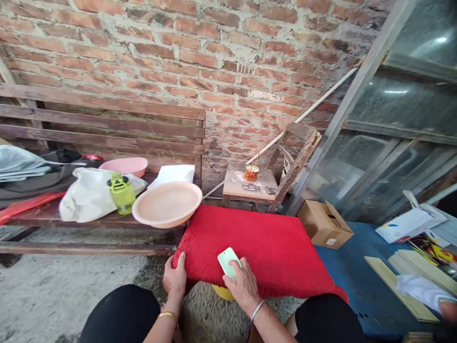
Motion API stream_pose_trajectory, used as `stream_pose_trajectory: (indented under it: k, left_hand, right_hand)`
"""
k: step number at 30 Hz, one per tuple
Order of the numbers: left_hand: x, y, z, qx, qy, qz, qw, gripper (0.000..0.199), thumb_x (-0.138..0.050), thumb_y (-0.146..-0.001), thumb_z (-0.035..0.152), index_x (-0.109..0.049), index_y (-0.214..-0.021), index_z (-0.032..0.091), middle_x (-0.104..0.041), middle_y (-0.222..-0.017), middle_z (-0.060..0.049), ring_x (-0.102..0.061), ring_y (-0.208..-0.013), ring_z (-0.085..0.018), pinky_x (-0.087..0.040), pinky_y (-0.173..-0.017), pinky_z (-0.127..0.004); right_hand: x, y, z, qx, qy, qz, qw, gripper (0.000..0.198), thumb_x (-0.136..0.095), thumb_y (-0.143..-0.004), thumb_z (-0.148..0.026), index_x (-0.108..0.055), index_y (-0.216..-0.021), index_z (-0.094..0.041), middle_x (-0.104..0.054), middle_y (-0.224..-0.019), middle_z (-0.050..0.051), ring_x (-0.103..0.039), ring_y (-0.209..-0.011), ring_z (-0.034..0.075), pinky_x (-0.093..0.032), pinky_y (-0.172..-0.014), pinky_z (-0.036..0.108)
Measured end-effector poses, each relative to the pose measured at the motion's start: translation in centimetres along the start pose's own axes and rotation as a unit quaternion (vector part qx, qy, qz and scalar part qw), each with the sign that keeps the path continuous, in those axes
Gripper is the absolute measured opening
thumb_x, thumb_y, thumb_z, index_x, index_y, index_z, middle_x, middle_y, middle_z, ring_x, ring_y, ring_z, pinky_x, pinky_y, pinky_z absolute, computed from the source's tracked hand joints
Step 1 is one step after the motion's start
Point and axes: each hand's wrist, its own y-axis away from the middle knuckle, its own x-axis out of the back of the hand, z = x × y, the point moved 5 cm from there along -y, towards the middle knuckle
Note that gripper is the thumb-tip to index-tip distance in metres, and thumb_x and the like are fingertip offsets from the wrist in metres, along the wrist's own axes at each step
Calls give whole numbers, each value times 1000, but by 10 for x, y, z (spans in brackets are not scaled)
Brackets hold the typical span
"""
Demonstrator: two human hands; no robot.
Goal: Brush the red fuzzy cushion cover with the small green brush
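A red cloth (250,233) with a nubby surface is spread over a low flat support, its front edge between my knees. My left hand (174,276) is closed on the cloth's front left corner, thumb on top and the other fingers mostly hidden. In my right hand (243,282) is a pale green plastic scrubbing brush (225,257), a rounded oblong with a small hole at its far end. The brush is over the front middle of the cloth; its underside is hidden. Part of a yellow object (223,292) shows below the cloth's front edge.
Left, a wooden bench (107,140) bears a beige basin (167,204), green bottle (122,194), white bag (85,195) and pink basin (126,165). A chair (233,188) holds a tin (252,173). Right are a carton (324,224), a blue surface (364,271) and another person's fingers (448,309).
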Motion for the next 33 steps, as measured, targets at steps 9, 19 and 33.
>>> stream_pose_trajectory:
  k: [9, 19, 33]
  left_hand:
    - [5, 7, 5, 22, -4, -8, 1000, 71, -48, -83, 69, -55, -136, 21, -66, -123, -18, -65, -107, -35, -50, -90, -47]
    - [10, -3, 0, -1, -11, 26, 1000, 75, -54, -76, 70, -60, -131, 19, -66, -121, -18, -64, -105, -37, -49, -95, -52]
    - [14, -4, 6, 4, -8, 22, 1000, 76, -57, -72, 70, -61, -129, 20, -66, -119, -17, -63, -106, -39, -46, -98, -57]
  right_hand:
    - [68, 12, 110, -159, 61, 3, 985, 42, -49, -90, -42, -58, -126, -25, -58, -114, 11, -62, -105, 26, -48, -86, 35]
    - [62, 32, 87, -178, 34, 29, 983, 41, -55, -86, -50, -59, -124, -34, -60, -118, 6, -61, -108, 21, -46, -91, 30]
    - [111, 37, 152, -268, 45, 98, 957, 40, -53, -88, -44, -62, -122, -26, -59, -113, 11, -61, -106, 25, -46, -87, 35]
